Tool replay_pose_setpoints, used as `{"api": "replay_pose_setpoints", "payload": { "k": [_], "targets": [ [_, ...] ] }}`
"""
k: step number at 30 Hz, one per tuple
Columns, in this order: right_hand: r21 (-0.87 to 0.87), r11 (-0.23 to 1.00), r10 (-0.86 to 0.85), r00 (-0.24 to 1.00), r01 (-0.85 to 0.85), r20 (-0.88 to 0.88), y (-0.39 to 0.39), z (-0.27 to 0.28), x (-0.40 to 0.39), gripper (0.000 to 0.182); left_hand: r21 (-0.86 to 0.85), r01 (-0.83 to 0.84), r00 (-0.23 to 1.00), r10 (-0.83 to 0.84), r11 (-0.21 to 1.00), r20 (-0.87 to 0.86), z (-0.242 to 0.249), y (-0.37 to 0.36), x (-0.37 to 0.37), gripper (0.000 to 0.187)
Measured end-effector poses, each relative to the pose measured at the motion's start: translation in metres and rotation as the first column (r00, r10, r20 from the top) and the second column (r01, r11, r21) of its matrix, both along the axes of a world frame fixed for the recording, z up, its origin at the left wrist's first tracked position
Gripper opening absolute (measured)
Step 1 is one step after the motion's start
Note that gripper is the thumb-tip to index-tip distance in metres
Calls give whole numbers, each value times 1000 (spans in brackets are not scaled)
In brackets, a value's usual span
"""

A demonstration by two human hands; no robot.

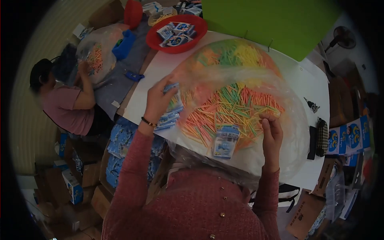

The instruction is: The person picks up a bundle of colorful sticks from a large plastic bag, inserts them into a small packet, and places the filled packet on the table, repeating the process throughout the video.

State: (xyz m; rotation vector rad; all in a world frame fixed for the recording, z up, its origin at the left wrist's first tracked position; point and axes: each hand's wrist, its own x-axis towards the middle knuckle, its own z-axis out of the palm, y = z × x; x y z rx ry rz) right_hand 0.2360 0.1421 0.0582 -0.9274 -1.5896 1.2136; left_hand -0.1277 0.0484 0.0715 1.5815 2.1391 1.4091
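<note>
My left hand [158, 99] is at the left of the white table, its thumb and fingers closed around the upper edge of a small blue-and-white packet [175, 103]. More striped packets [167, 121] lie in an overlapping pile beneath it. My right hand [273, 134] is raised at the right of a heap of thin coloured sticks [230, 104], fingertips pinched together; whatever they hold is too small to make out. Between my hands a clear packet with a blue striped top [226, 142] lies on the heap's near edge. A large transparent plastic bag [294, 116] surrounds the sticks.
A red basin [177, 49] with several packets stands at the back. At the left, another person [66, 96] reaches into a second bag of sticks [96, 58]. Blue packets fill a box [120, 140] below the table. Keys [311, 105] and a checkered pouch [322, 137] lie right.
</note>
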Motion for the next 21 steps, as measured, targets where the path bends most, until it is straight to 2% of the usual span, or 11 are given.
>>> {"api": "replay_pose_setpoints", "payload": {
  "k": [1,4,5,6,8,9,10,12,15,17,21],
  "targets": [
    [-80,996,-53,994,46,-96,-1,0,4,13,16,-84,879,81,996,-470,-2,3,-2,39],
    [-135,989,-55,997,62,55,-14,-4,19,11,25,-78,848,80,997,-524,14,-4,42,32],
    [-141,987,-69,996,77,61,-21,-6,21,11,-98,-4,881,-43,995,-470,5,-9,60,34],
    [-191,980,81,986,-52,143,-30,-8,21,10,-212,75,903,-156,974,-400,-7,-16,80,38],
    [-253,930,333,902,-267,274,-45,-9,16,12,-276,264,908,-335,924,-252,-42,-30,125,47],
    [-263,898,427,842,-352,329,-52,-10,11,14,-276,277,905,-346,921,-248,-53,-34,141,47],
    [-267,901,418,846,-341,332,-58,-17,8,14,-287,262,909,-336,921,-249,-63,-37,154,44],
    [-105,904,407,760,-414,508,-68,-32,3,15,-302,259,909,-337,917,-244,-70,-39,164,42],
    [-177,900,433,773,-399,463,-68,-31,2,16,-341,225,952,-280,913,-121,-73,-41,169,30],
    [-181,898,437,769,-401,466,-68,-29,3,16,-250,191,913,-265,949,-310,-68,-40,164,19],
    [-138,892,433,724,-431,536,-58,-16,4,18,-191,215,910,-267,958,-317,-54,-37,142,22]
  ]
}}
